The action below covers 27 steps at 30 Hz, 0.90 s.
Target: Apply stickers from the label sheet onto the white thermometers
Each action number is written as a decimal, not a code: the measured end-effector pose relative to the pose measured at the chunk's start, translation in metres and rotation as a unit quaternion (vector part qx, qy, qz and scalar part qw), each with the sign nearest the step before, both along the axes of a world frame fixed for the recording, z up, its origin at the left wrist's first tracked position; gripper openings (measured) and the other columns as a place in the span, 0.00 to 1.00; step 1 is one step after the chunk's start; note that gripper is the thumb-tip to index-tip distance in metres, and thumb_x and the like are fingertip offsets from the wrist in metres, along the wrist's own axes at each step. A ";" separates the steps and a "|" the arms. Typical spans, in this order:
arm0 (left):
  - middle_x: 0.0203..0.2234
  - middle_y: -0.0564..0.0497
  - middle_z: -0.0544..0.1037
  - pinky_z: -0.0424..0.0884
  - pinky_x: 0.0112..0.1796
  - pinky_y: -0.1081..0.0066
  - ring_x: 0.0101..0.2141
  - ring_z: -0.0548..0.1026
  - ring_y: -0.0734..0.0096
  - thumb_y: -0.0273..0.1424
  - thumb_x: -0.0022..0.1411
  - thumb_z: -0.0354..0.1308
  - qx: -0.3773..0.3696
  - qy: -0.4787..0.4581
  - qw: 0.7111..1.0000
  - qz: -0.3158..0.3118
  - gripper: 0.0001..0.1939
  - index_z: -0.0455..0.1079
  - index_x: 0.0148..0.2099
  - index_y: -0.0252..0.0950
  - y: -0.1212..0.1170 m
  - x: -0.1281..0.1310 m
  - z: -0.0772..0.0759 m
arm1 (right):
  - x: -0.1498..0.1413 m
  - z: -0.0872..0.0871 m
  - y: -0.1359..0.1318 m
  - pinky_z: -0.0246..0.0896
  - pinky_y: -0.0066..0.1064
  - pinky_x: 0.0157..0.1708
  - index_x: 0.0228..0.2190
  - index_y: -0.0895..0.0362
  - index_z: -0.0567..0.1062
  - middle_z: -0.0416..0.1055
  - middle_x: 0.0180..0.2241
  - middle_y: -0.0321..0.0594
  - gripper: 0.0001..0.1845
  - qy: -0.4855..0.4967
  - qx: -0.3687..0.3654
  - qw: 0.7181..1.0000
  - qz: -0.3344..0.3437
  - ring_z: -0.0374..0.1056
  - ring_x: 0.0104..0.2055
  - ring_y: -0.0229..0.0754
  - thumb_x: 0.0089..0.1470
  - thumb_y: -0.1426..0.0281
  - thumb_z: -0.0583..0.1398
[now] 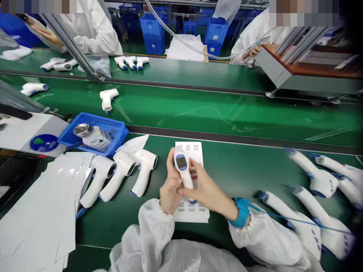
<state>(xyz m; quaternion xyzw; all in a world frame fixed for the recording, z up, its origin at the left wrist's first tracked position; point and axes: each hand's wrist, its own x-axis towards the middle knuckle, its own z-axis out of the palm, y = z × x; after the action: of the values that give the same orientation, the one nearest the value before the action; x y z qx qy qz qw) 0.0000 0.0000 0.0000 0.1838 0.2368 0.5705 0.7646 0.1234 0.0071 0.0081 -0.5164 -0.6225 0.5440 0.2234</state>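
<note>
A white infrared thermometer (182, 166) with a grey screen stands upright between both my hands, above a white label sheet (189, 209) on the green table. My left hand (169, 189) grips its handle from the left, thumb raised along its side. My right hand (205, 189) closes on it from the right, fingers behind the body. A blue wrist strap (242, 211) sits on my right wrist. Three white thermometers (121, 173) lie in a row to my left. Several more thermometers (314, 200) lie to my right.
A blue tray (113, 130) with a metal-capped bottle (90, 136) stands at left, beside white sheets (39, 211). A green conveyor belt (212, 105) carries a thermometer (108, 99). Across it, people in white coats (93, 30) work beside blue crates (153, 32).
</note>
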 end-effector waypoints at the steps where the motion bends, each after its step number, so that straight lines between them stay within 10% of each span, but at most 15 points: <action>1: 0.59 0.46 0.68 0.51 0.60 0.51 0.62 0.59 0.52 0.33 0.53 0.55 -0.010 0.037 0.999 0.007 0.47 0.34 0.70 0.48 0.006 0.000 0.004 | 0.004 0.001 0.005 0.65 0.38 0.43 0.58 0.53 0.56 0.69 0.51 0.46 0.36 -0.022 0.015 1.000 -0.004 0.69 0.47 0.49 0.51 0.67 0.63; 5: 0.63 0.48 0.60 0.44 0.61 0.56 0.65 0.51 0.59 0.35 0.61 0.56 -0.052 0.214 0.975 -0.019 0.43 0.34 0.70 0.52 0.019 -0.002 0.013 | 0.019 0.002 0.058 0.65 0.42 0.40 0.54 0.56 0.60 0.74 0.41 0.45 0.22 -0.157 0.114 0.978 -0.069 0.72 0.40 0.51 0.59 0.68 0.54; 11: 0.57 0.48 0.67 0.49 0.59 0.58 0.62 0.57 0.60 0.36 0.64 0.54 -0.038 0.378 0.919 -0.109 0.25 0.59 0.62 0.50 0.004 -0.012 0.007 | 0.048 0.008 0.151 0.53 0.44 0.59 0.60 0.70 0.52 0.50 0.62 0.65 0.35 -0.289 0.197 0.930 -0.115 0.55 0.63 0.56 0.58 0.67 0.57; 17: 0.46 0.48 0.73 0.57 0.56 0.58 0.54 0.66 0.57 0.41 0.62 0.56 -0.035 0.378 0.915 -0.138 0.19 0.68 0.54 0.42 -0.005 -0.027 0.001 | 0.125 0.007 -0.001 0.58 0.46 0.56 0.51 0.64 0.69 0.63 0.55 0.56 0.26 -0.382 0.170 0.904 -0.084 0.60 0.58 0.57 0.48 0.81 0.59; 22: 0.42 0.49 0.74 0.61 0.54 0.59 0.50 0.69 0.59 0.40 0.64 0.54 -0.015 0.351 0.920 -0.176 0.16 0.69 0.52 0.41 -0.004 -0.017 -0.004 | 0.179 -0.008 -0.112 0.64 0.50 0.39 0.42 0.66 0.72 0.70 0.42 0.59 0.19 -0.654 0.074 0.742 -0.132 0.66 0.45 0.63 0.45 0.82 0.59; 27: 0.40 0.48 0.76 0.65 0.51 0.62 0.46 0.73 0.63 0.37 0.64 0.55 -0.028 0.295 0.917 -0.268 0.21 0.64 0.58 0.39 -0.012 0.014 -0.002 | 0.130 -0.003 -0.100 0.63 0.45 0.47 0.42 0.58 0.70 0.72 0.42 0.49 0.14 -0.432 0.279 0.854 -0.080 0.66 0.46 0.51 0.54 0.80 0.53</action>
<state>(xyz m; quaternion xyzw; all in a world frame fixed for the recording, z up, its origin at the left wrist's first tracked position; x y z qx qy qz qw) 0.0141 -0.0117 -0.0015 0.3788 0.4091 0.2577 0.7892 0.2530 -0.0933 0.0052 -0.6637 -0.7383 0.0497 0.1090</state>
